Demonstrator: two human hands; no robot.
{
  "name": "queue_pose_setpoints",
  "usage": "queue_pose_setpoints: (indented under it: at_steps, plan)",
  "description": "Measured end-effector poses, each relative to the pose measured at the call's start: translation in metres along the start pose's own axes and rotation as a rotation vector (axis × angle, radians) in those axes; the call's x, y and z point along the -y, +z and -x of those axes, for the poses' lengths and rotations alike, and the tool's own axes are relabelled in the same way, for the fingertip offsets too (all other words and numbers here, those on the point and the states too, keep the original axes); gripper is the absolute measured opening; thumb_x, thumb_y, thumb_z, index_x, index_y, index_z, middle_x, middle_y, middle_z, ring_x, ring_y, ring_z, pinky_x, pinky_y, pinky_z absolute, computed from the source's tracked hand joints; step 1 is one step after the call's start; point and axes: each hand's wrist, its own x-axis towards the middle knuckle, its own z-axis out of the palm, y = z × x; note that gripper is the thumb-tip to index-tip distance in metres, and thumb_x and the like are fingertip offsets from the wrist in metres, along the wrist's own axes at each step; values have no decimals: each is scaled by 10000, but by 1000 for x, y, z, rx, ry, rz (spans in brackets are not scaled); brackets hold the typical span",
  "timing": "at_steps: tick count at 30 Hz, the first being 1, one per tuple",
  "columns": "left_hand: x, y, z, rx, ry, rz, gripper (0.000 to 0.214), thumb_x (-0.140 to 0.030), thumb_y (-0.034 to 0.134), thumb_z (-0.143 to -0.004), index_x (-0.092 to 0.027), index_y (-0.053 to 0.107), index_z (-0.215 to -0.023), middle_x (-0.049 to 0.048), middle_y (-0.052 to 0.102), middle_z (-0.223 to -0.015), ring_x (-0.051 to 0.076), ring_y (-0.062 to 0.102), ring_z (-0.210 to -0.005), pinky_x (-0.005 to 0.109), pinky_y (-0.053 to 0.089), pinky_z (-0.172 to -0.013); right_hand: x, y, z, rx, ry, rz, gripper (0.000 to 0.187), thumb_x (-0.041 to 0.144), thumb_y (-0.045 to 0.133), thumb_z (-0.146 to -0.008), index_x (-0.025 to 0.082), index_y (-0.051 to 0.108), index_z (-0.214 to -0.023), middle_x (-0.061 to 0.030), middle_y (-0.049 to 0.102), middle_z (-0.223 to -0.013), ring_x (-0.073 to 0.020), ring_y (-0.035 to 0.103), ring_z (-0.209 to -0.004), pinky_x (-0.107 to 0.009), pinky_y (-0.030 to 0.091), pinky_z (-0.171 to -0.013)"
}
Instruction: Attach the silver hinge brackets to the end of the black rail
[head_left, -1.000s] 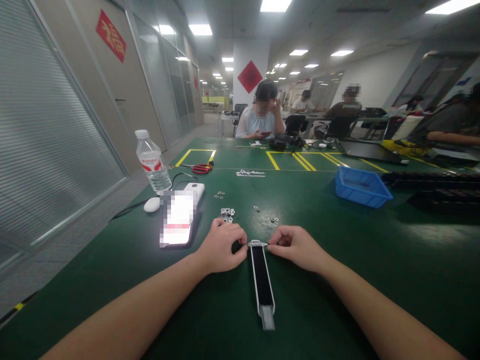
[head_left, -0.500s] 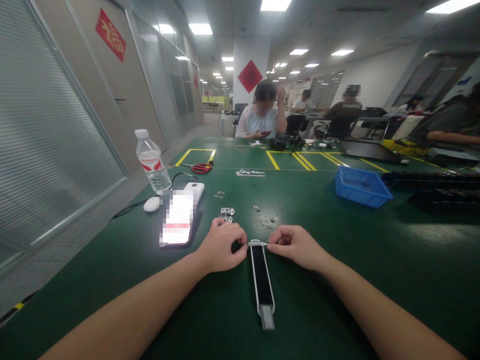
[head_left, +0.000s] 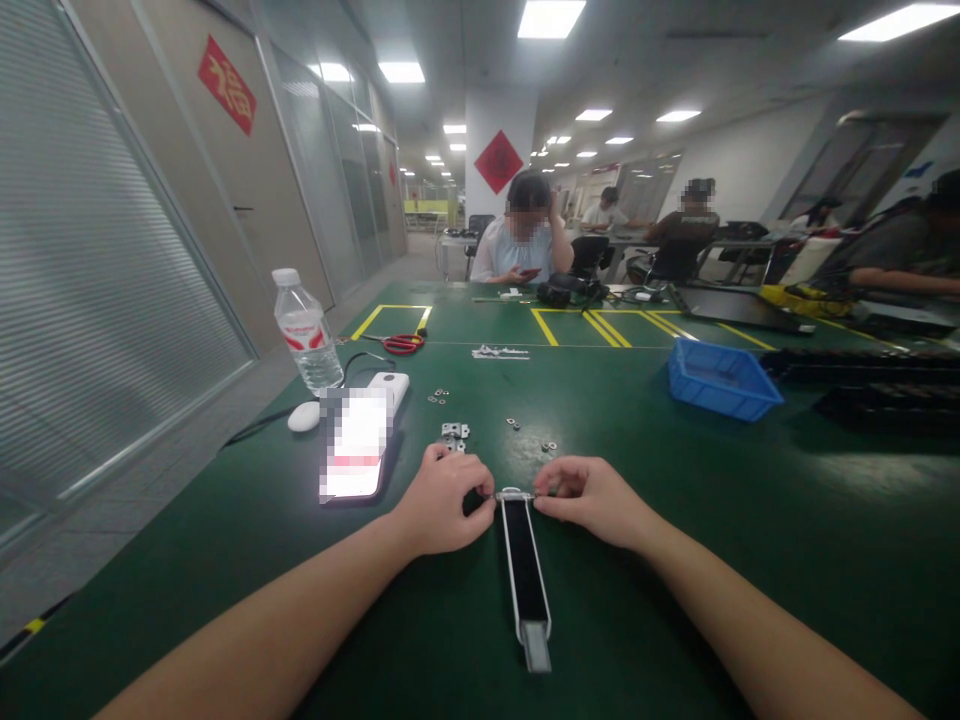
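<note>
A long narrow device (head_left: 526, 575) with a black face and white side rails lies on the green table, a flat grey tab (head_left: 535, 648) at its near end. Across its far end runs a thin metal crossbar (head_left: 514, 496). My left hand (head_left: 448, 500) is closed, thumb and forefinger pinching the bar's left end. At the right end, the thumb and forefinger of my right hand (head_left: 592, 503) are pinched together on the bar. Whether a small nut or washer sits within the fingertips cannot be made out. Small metal brackets (head_left: 454, 434) lie just beyond my left hand.
Small nuts and washers (head_left: 550, 446) lie beyond my hands. A lit phone (head_left: 354, 450), water bottle (head_left: 309, 340) and red-handled scissors (head_left: 403, 343) are on the left; a blue bin (head_left: 721, 380) stands on the right. A person (head_left: 525, 240) sits across the table.
The whole view has shifted slightly, so things appear a little lower. Both hands keep their places at the ends of the crossbar.
</note>
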Motion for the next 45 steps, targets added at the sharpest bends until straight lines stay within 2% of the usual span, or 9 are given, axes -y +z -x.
queue_pose_setpoints:
  at_steps: [4, 11, 21, 28, 41, 45]
  plan:
    - [0, 0, 1, -10, 4, -3, 69, -223, 504, -777, -188, 564, -769, -16, 606, -756, 163, 553, -748, 362, 270, -820, -2, 1, -1, 13, 5, -88, 298, 269, 731, -668, 147, 646, -926, -10, 659, -751, -91, 554, -571, -223, 450, -538]
    - [0, -1, 2, -26, 10, -13, 62, -214, 507, -771, -187, 562, -761, -19, 600, -747, 158, 546, -738, 355, 276, -814, 1, 1, -1, -9, 12, -70, 247, 275, 743, -646, 134, 657, -828, -8, 647, -718, -86, 535, -549, -211, 424, -510]
    - [-3, -4, 1, -16, -4, -17, 52, -208, 515, -767, -190, 563, -762, -12, 611, -755, 167, 554, -749, 371, 285, -831, 6, 3, 1, 5, 7, -44, 197, 313, 722, -685, 148, 664, -777, 30, 587, -577, -93, 530, -513, -212, 402, -490]
    - [-2, -2, 2, -18, -3, -21, 51, -210, 516, -766, -190, 563, -761, -10, 610, -757, 170, 553, -751, 367, 291, -826, 8, 4, 2, -9, 19, -33, 211, 329, 728, -687, 147, 656, -766, 27, 590, -574, -97, 540, -507, -212, 409, -486]
    - [-2, -2, 1, -10, 1, -20, 62, -215, 507, -774, -190, 562, -764, -6, 615, -760, 171, 554, -757, 359, 294, -815, 11, 5, 4, -72, -49, 164, 114, 274, 690, -723, 161, 679, -732, 37, 520, -545, -86, 418, -498, -205, 316, -468]
    - [-3, -2, 0, -22, 7, -13, 61, -216, 507, -772, -190, 560, -757, -12, 610, -752, 166, 553, -744, 360, 290, -814, 12, 5, 4, -63, -47, 144, 92, 251, 685, -724, 160, 671, -728, 33, 534, -580, -85, 409, -507, -207, 310, -472]
